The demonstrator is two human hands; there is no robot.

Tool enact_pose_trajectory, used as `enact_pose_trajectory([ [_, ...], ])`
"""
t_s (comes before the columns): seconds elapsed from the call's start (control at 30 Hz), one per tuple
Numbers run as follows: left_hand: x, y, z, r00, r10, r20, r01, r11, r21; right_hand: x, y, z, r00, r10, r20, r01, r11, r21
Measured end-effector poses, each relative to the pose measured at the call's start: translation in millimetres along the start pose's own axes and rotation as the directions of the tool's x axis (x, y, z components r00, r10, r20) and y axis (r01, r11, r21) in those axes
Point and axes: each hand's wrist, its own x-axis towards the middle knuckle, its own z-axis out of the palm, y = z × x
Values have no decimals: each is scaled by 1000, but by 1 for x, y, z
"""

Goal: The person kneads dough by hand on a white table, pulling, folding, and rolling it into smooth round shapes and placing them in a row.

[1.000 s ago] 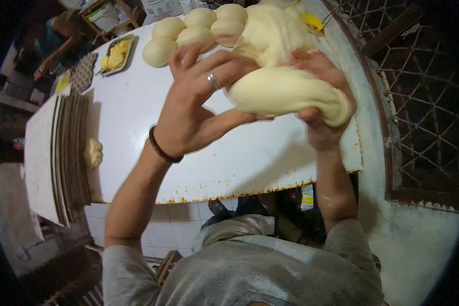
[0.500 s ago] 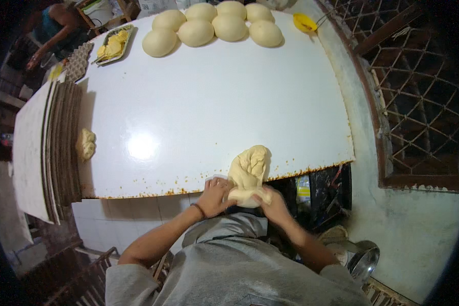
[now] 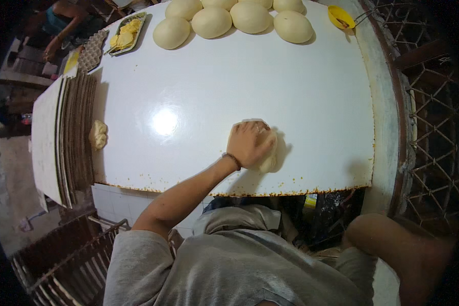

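A lump of pale dough (image 3: 268, 162) lies on the white tabletop, a little in from its near edge. My left hand (image 3: 251, 143) is on top of it, with fingers curled over its far side and gripping it. The hand covers much of the lump. My right arm (image 3: 377, 232) is bent up at the lower right, and its hand is out of view. Several smooth, round dough balls (image 3: 211, 23) sit in rows at the far side of the table. A small piece of dough (image 3: 99, 135) rests by the left edge.
Upright stacked boards (image 3: 76, 137) stand along the left side. At the far left are a tray of yellow fat (image 3: 147, 23) and an egg carton (image 3: 92, 51), with another person's arm (image 3: 66, 33) beyond. A yellow bowl (image 3: 336, 23) sits far right, near a wall with metal lattice (image 3: 431, 127).
The dough has gone from hanging over the near edge, held in both hands, to lying on the tabletop under my left hand. My right hand has let go and left the view.
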Motion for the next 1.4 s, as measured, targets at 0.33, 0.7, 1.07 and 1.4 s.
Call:
enact_pose_trajectory([
  [0.33, -24, 23, 40, 986, 124, -114, -73, 924, 374, 21, -26, -26, 905, -131, 405, 94, 990, 110],
  [0.7, -22, 25, 38, 987, 115, -112, -61, 913, 403, 36, -32, -33, 897, -164, 412, 131, 986, 106],
  [1.07, -23, 24, 39, 986, 91, -138, -32, 925, 378, 42, -41, -32, 900, -172, 401, 141, 984, 106],
  [1.4, -24, 20, 41, 985, 128, -113, -80, 929, 361, 41, -36, -30, 898, -176, 404, 139, 983, 121],
])
